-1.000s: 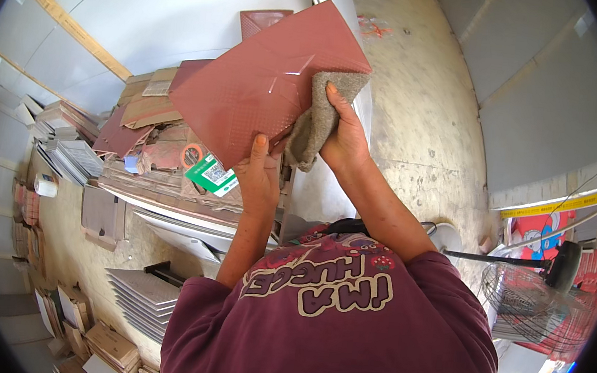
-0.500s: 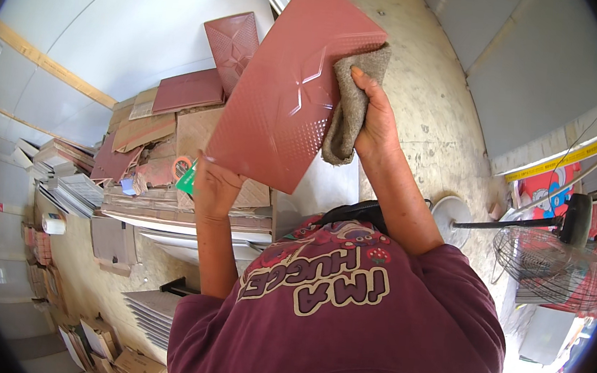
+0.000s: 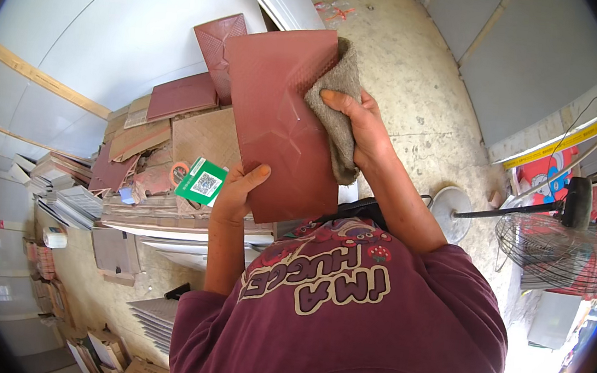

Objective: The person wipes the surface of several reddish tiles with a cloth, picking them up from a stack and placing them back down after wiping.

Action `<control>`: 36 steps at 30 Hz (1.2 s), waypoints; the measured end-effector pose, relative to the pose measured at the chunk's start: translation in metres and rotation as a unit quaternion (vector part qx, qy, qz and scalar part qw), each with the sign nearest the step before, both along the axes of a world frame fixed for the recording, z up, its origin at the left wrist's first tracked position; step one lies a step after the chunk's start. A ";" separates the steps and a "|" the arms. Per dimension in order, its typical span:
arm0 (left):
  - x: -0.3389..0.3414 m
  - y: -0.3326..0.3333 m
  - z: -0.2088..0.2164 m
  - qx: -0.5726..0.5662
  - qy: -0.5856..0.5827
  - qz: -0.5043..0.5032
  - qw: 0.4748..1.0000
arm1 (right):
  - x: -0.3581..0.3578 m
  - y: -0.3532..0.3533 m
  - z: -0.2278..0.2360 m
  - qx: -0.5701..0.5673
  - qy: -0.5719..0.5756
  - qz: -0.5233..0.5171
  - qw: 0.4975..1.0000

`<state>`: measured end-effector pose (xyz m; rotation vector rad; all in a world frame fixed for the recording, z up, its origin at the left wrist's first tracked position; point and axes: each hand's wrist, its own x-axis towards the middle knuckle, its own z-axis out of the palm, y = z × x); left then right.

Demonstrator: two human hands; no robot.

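A dark red rectangular tile [image 3: 268,91] with an embossed pattern is held up in front of my chest, its long side nearly upright. My left hand [image 3: 234,195] grips its lower left edge, thumb over the patterned face. Folded over the right edge is a grey-brown cloth [image 3: 333,129], pressed there by my right hand [image 3: 372,136] with the thumb on the front; the fingers behind are hidden. Just left of my left hand is a green card [image 3: 201,181] bearing a square code. Two similar tiles are beyond: one tile [image 3: 215,41] leans on the wall, another tile [image 3: 182,97] lies on cardboard.
Cardboard sheets [image 3: 207,136] cover a stack at the left, with an orange ring-shaped item [image 3: 180,172] on top. White panels [image 3: 286,1] lean at the far side. A standing fan [image 3: 556,248] is at the right. Grey stacked sheets [image 3: 152,319] sit lower left.
The tile has turned more upright and come lower and closer to me. My right hand and the cloth have moved down along its edge. More of the green card shows.
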<state>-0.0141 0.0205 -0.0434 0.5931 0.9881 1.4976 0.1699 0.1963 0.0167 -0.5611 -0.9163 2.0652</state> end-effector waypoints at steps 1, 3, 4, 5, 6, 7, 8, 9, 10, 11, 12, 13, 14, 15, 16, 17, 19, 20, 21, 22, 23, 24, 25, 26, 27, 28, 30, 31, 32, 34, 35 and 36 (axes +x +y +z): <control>0.004 0.001 0.001 -0.001 -0.009 0.006 1.000 | 0.000 -0.001 0.001 0.005 0.008 0.004 1.000; 0.013 0.004 0.000 0.001 -0.017 0.027 0.999 | 0.000 -0.002 0.004 0.015 0.023 0.012 1.000; 0.018 0.004 -0.001 0.003 -0.016 0.043 0.999 | 0.000 -0.003 0.005 0.029 0.015 0.009 0.999; 0.021 0.004 -0.002 0.005 -0.024 0.055 0.998 | 0.000 -0.004 0.005 0.043 0.007 0.007 0.999; 0.023 0.004 -0.003 0.012 -0.020 0.060 0.998 | 0.000 -0.005 0.006 0.056 -0.001 0.005 0.998; 0.024 0.004 -0.003 0.020 -0.024 0.061 0.998 | 0.000 -0.005 0.007 0.065 -0.008 0.003 0.998; 0.025 0.003 -0.003 0.027 -0.029 0.063 0.997 | -0.001 -0.006 0.007 0.074 -0.015 0.001 0.997; 0.026 0.003 -0.003 0.032 -0.027 0.068 0.997 | -0.001 -0.006 0.007 0.084 -0.022 -0.001 0.996; 0.028 0.003 -0.003 0.037 -0.025 0.074 0.996 | -0.001 -0.006 0.008 0.089 -0.027 0.000 0.996; 0.029 0.002 -0.002 0.038 -0.030 0.079 0.996 | -0.001 -0.006 0.008 0.095 -0.031 0.000 0.995; 0.030 0.002 -0.001 0.041 -0.017 0.086 0.995 | -0.002 -0.006 0.009 0.101 -0.034 0.001 0.994; 0.032 0.001 0.000 0.039 -0.011 0.092 0.995 | -0.002 -0.007 0.009 0.103 -0.037 -0.002 0.994; 0.033 0.001 0.001 0.042 -0.009 0.097 0.994 | -0.003 -0.007 0.009 0.106 -0.039 -0.004 0.994; 0.034 0.001 0.002 0.036 -0.005 0.100 0.994 | -0.004 -0.007 0.009 0.105 -0.039 -0.007 0.994; 0.035 0.001 0.003 0.034 -0.004 0.103 0.994 | -0.004 -0.008 0.009 0.109 -0.051 -0.008 0.993; 0.036 0.001 0.004 0.032 -0.004 0.105 0.994 | -0.005 -0.009 0.010 0.111 -0.061 -0.009 0.992; 0.037 0.001 0.004 0.031 -0.007 0.114 0.993 | -0.006 -0.010 0.011 0.113 -0.076 -0.011 0.991; 0.038 0.001 0.004 0.031 -0.009 0.118 0.992 | -0.006 -0.011 0.011 0.114 -0.081 -0.011 0.990; 0.038 0.000 0.003 0.031 -0.011 0.119 0.992 | -0.007 -0.011 0.012 0.113 -0.087 -0.012 0.990; 0.038 0.000 0.003 0.032 -0.013 0.119 0.992 | -0.007 -0.012 0.012 0.116 -0.088 -0.010 0.989; 0.037 0.000 0.003 0.033 -0.015 0.120 0.992 | -0.007 -0.013 0.013 0.116 -0.090 -0.010 0.989; 0.036 0.000 0.002 0.033 -0.018 0.120 0.992 | -0.008 -0.013 0.013 0.117 -0.091 -0.009 0.989; 0.036 -0.001 0.002 0.034 -0.020 0.119 0.992 | -0.009 -0.013 0.013 0.118 -0.089 -0.011 0.989; 0.035 -0.001 0.002 0.032 -0.024 0.120 0.992 | -0.010 -0.014 0.013 0.120 -0.088 -0.012 0.989; 0.034 -0.001 0.002 0.037 -0.025 0.116 0.992 | -0.011 -0.014 0.013 0.121 -0.086 -0.013 0.989; 0.033 -0.001 0.001 0.040 -0.027 0.114 0.992 | -0.011 -0.013 0.013 0.130 -0.090 -0.015 0.987; 0.032 -0.001 0.001 0.044 -0.029 0.113 0.992 | -0.013 -0.013 0.012 0.142 -0.101 -0.018 0.985; 0.031 -0.002 0.000 0.045 -0.029 0.114 0.992 | -0.014 -0.013 0.012 0.146 -0.099 -0.014 0.984; 0.030 -0.003 0.000 0.048 -0.029 0.114 0.992 | -0.015 -0.013 0.012 0.145 -0.102 -0.012 0.984; 0.029 -0.004 -0.001 0.047 -0.030 0.113 0.992 | -0.017 -0.013 0.011 0.145 -0.103 -0.011 0.984; 0.028 -0.004 -0.001 0.054 -0.033 0.113 0.992 | -0.018 -0.013 0.010 0.146 -0.103 -0.011 0.984; 0.027 -0.004 -0.002 0.047 -0.031 0.112 0.992 | -0.019 -0.013 0.009 0.147 -0.099 -0.012 0.984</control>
